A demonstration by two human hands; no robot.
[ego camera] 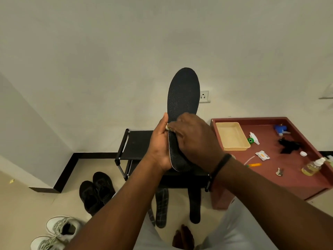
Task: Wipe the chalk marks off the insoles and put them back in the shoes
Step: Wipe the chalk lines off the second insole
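Three insoles in view: one black insole [182, 98] held up in front of the wall, toe end up, plus two more on the floor near the person's legs, a plaid-patterned insole [161, 204] and a dark insole [195, 204] just right of it. Two pairs of shoes sit on the floor to the left, black shoes [97, 192] farther back and white sneakers [57, 231] nearer. Left hand [160, 147] is wrapped around the held insole's left edge, thumb up along the side, heel end resting in the palm. Right hand [194, 139], black band on the wrist, has its fingers curled over the middle of the insole, pinching a small pale cloth [167, 127] against it, only a bit of that peeks out. Behind is a black rack [137, 143], and to the right a red table [288, 170] with one cream tray [232, 136].
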